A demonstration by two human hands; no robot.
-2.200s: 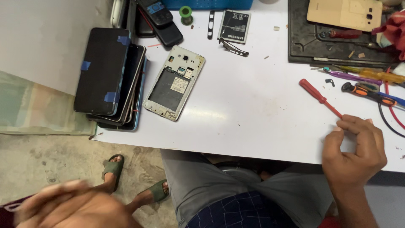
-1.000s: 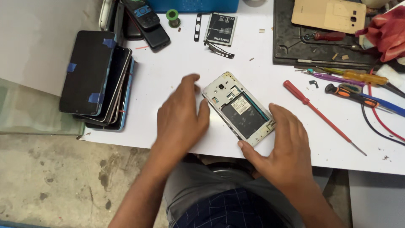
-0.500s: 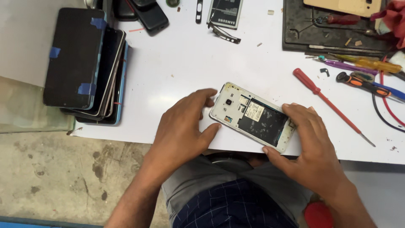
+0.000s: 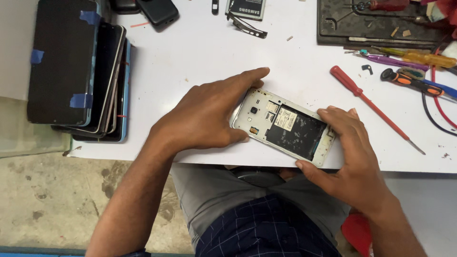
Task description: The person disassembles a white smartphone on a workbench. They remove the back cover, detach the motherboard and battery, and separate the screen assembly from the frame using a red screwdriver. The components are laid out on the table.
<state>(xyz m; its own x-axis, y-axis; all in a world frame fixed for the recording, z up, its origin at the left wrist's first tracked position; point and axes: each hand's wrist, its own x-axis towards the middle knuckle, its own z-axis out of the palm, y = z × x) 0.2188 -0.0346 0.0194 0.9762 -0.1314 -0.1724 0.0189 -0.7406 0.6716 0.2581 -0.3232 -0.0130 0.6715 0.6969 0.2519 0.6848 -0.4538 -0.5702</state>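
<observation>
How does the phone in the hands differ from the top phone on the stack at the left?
The opened phone lies back up with its cover off, white frame and empty dark battery bay showing; the top stacked phone is closed, a plain dark slab. The opened phone is gripped by the left hand and right hand; the stacked one is untouched and carries blue tape pieces. Both rest over the white table.

Matt white tabletop (image 4: 200, 62) – glossy glass phone stack (image 4: 76, 71), red plastic-handled metal screwdriver (image 4: 373, 107)

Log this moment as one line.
left hand: grips camera end of opened phone | right hand: grips other end | phone: back cover off, on white table edge | red screwdriver: lying right, untouched
</observation>
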